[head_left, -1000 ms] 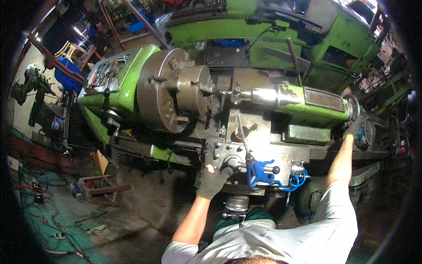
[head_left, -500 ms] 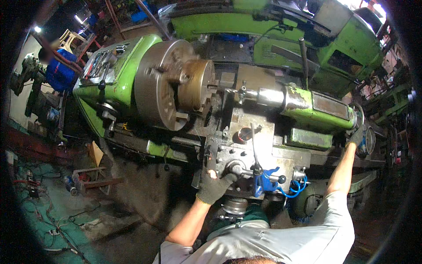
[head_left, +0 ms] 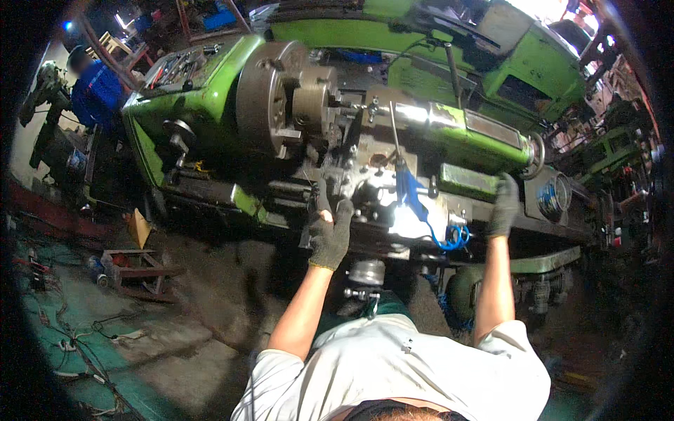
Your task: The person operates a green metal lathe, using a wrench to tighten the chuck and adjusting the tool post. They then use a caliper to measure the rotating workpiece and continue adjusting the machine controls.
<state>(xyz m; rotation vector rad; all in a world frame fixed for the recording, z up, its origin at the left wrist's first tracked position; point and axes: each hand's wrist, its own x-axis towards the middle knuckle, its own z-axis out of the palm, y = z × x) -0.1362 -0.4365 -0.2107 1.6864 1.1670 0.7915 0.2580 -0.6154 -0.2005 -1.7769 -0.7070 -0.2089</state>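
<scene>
My left hand, in a dark knit glove, is at the left side of the lathe carriage, index finger and thumb apart; its other fingers are partly hidden. My right hand, gloved too, is raised in front of the green tailstock, fingers stretched upward and holding nothing visible. It is away from the tailstock handwheel. A large metal chuck grips a round metal workpiece. Facing the workpiece is a drill bit on the tailstock side. A blue rag hangs by a lever on the carriage.
A coiled blue hose hangs at the carriage front. Tools lie on the green headstock. A person in blue stands at the far left. Cables and a low wooden frame lie on the floor at left.
My right hand has left the tailstock handwheel and moved left. The left hand has moved off the carriage knob. The chuck, blurred by spinning before, now looks sharp. The view has shifted.
</scene>
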